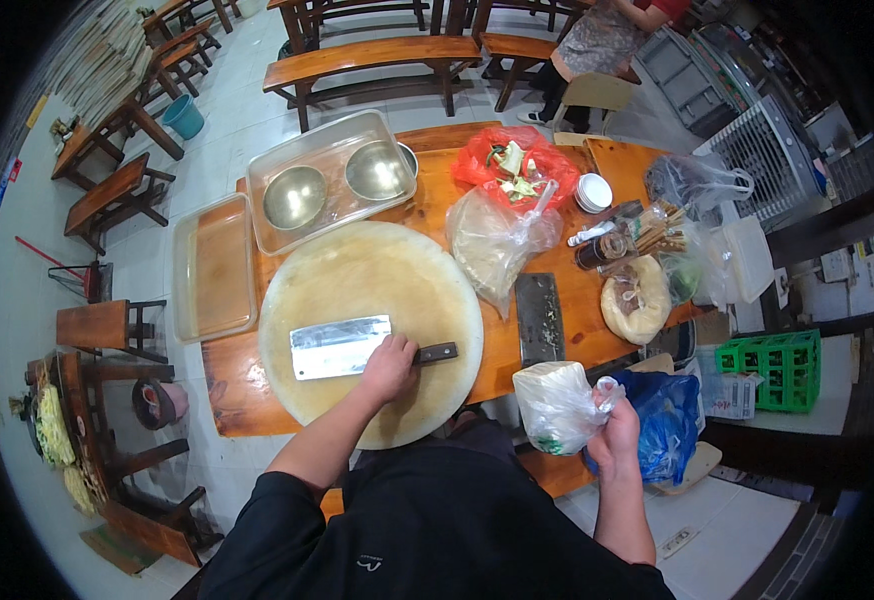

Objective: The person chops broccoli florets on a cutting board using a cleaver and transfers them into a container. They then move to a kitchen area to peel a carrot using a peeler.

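Note:
A cleaver (341,347) lies flat on a thick round chopping board (362,277), its blade to the left and its dark handle to the right. My left hand (392,369) has its fingers curled over the cleaver where blade meets handle. In my right hand (618,431) is the gathered neck of a clear plastic bag (553,405). The bag hangs right of the board, near the table edge. Something pale and blocky fills it, with a bit of green at the bottom; I cannot tell what it is.
Steel bowls (295,197) sit in a clear plastic tub (332,225) behind the board. Vegetable pieces (513,165) fill a red bag. A dark rectangular slab (540,319), possibly a whetstone, lies right of the board. A blue bag (662,420) is near my right hand. A person (606,37) stands beyond the table.

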### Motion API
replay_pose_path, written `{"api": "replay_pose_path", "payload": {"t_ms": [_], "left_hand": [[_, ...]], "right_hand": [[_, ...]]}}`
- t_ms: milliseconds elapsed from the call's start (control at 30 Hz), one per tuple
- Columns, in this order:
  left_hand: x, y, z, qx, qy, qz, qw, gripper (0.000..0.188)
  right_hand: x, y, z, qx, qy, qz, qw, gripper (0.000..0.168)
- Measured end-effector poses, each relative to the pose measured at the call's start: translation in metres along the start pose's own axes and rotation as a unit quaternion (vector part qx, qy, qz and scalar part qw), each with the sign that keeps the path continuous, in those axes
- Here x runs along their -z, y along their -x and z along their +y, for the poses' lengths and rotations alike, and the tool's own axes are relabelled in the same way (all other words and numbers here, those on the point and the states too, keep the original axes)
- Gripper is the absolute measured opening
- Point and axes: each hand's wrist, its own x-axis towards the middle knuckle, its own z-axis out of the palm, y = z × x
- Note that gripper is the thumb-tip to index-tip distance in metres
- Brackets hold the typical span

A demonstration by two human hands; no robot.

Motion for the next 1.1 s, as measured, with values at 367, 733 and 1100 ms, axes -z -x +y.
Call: {"api": "replay_pose_path", "payload": {"t_ms": [367, 733, 1100], "left_hand": [[-0.006, 0.001, -0.004, 0.004, -0.001, 0.006, 1.0, 0.031], [-0.005, 0.001, -0.003, 0.007, -0.003, 0.012, 1.0, 0.03], [-0.014, 0.0, -0.008, 0.0, -0.001, 0.012, 1.0, 0.028]], "right_hand": [[-0.004, -0.004, -0.002, -0.007, 0.013, -0.006, 1.0, 0.019], [0.0, -0.005, -0.002, -0.009, 0.019, -0.001, 1.0, 0.012], [0.005, -0.013, -0.018, -0.024, -0.084, -0.014, 0.996, 0.006]]}}
